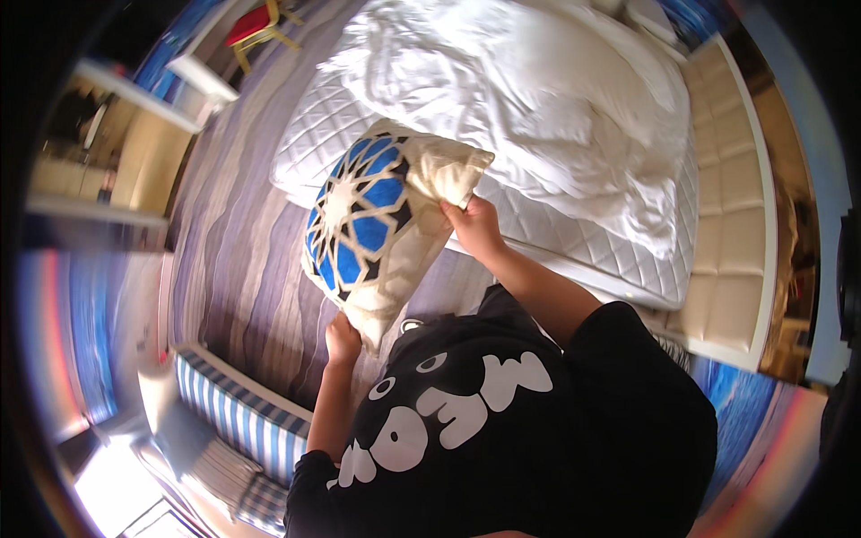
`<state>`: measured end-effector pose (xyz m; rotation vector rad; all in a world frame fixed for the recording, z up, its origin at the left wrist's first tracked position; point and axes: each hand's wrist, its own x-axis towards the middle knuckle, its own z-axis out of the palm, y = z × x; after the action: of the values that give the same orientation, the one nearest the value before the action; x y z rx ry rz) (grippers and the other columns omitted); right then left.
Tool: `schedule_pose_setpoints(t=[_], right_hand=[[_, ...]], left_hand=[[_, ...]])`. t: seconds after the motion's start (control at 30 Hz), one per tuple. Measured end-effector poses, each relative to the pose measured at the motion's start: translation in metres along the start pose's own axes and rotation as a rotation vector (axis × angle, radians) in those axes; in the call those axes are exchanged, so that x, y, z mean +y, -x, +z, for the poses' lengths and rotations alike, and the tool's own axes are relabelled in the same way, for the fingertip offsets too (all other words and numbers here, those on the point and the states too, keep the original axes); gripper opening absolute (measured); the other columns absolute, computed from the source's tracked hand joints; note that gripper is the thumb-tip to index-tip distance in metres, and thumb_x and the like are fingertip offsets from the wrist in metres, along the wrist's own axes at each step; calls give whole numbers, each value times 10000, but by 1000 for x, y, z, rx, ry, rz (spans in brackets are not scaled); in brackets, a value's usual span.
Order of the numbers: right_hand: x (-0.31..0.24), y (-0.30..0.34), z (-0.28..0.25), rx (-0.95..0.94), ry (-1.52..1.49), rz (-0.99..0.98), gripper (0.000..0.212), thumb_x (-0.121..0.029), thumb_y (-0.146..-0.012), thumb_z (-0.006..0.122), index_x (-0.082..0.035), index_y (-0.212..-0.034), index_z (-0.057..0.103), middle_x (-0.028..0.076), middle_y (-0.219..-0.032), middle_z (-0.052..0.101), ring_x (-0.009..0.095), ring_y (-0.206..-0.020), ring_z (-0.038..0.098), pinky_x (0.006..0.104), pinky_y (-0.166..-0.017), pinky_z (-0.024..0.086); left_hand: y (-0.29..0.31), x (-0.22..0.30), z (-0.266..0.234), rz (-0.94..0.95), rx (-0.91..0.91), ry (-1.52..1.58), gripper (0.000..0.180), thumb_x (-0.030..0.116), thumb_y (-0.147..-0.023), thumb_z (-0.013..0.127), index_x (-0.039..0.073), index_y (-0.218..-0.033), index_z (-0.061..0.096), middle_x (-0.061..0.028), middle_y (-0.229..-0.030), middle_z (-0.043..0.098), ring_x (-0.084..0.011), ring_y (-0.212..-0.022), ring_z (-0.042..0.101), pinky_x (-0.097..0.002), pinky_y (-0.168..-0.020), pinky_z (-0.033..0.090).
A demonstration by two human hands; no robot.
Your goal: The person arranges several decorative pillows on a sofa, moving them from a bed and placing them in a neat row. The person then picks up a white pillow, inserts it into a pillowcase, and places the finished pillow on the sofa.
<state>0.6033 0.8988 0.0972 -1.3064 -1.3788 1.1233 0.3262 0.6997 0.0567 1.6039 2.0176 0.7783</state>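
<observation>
Between my two hands hangs a cream throw pillow (369,213) with a blue and black star pattern on its left-facing side. My right hand (477,226) grips the pillow's edge near its far right corner, the fingers closed on the cloth. At the near lower corner my left hand (343,339) is closed on the pillow, its fingers partly hidden behind the fabric. The pillow is held tilted in the air, in front of the bed's near side.
Beyond the pillow stands a bed with a quilted white mattress (309,134), a crumpled white duvet (547,99) and a padded beige headboard (723,215). A blue-and-white striped sofa (238,408) is at lower left. A red chair (253,25) sits at far left on the striped carpet (242,224).
</observation>
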Motion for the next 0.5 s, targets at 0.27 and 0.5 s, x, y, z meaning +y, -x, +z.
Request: schedule_pose_setpoints(t=[0.27, 0.5], right_hand=[[-174, 114, 162, -468, 1, -996, 148, -99, -751, 718, -93, -691, 583, 65, -641, 587, 289, -564, 592, 379, -499, 447], [-226, 235, 275, -1077, -345, -1390, 185, -68, -603, 723, -104, -677, 557, 32, -707, 586, 258, -624, 595, 370, -545, 480]], left_hand=[[165, -117, -41, 12, 97, -399, 474, 334, -913, 528, 131, -1342, 522, -106, -1324, 553, -244, -1143, 582, -358, -931, 474], [232, -148, -54, -149, 335, -412, 484, 323, -947, 472, 129, -1391, 472, -99, -1392, 505, -226, -1204, 541, -341, -988, 447]])
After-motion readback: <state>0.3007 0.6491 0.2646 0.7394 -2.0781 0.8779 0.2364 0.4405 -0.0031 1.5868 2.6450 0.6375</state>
